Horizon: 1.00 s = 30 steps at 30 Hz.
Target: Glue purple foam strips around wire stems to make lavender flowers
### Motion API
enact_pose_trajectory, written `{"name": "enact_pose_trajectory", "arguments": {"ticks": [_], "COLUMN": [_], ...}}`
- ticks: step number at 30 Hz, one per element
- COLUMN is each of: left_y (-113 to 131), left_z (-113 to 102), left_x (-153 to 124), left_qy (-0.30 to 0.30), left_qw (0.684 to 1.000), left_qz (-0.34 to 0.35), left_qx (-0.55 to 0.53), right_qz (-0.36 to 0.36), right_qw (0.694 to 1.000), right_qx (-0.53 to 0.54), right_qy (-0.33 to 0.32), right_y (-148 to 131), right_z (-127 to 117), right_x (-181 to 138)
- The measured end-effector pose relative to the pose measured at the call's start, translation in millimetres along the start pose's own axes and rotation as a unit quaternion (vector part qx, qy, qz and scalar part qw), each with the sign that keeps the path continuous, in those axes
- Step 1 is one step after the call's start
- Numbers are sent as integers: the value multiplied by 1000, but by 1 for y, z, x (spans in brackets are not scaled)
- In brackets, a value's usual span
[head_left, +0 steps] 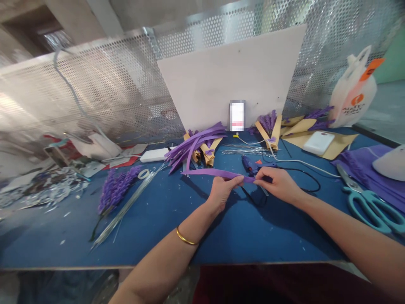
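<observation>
Between my two hands stretches a purple strip [215, 172], which looks like felt or cloth. My left hand [223, 190] pinches it between thumb and fingers. At its right end, the fingertips of my right hand [274, 183] are closed on the same strip. Just behind my hands lies a dark blue glue gun [249, 164], partly hidden by my right hand, with a black cord. More purple strips [199, 141] are heaped behind the left end of the held one, over paper-wrapped purple flowers [208, 157].
Teal-handled scissors [363, 202] and purple cloth [363, 162] lie at the right. Lavender-like flowers [117, 188] and wires [133, 198] lie left on the blue table [158, 240]. A phone [237, 116] leans against a white board [221, 80]; a white cable [300, 161] crosses behind.
</observation>
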<state>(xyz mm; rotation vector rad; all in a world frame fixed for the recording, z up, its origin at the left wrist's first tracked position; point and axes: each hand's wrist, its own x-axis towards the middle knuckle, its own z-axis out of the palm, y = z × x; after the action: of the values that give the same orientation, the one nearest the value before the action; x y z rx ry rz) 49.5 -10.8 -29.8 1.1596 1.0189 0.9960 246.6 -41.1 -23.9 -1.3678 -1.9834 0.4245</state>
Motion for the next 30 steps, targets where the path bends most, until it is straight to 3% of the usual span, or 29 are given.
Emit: {"name": "enact_pose_trajectory", "arguments": {"ticks": [10, 16, 23, 30], "left_y": [1, 0, 11, 27], "left_z": [3, -5, -28, -63], "left_x": [0, 10, 23, 34], "left_qy": [39, 115, 210, 297], "left_qw": [997, 984, 961, 923], "left_qz": [32, 32, 50, 62], "left_qx": [-60, -131, -171, -237], "right_qz": [-12, 4, 48, 59], "right_qw": [1000, 997, 989, 985], "right_qx": [-18, -65, -123, -146], "right_qy": [3, 30, 63, 68], "right_y": [7, 20, 38, 48], "right_z": [-6, -27, -49, -53], "right_x": [3, 6, 9, 9]}}
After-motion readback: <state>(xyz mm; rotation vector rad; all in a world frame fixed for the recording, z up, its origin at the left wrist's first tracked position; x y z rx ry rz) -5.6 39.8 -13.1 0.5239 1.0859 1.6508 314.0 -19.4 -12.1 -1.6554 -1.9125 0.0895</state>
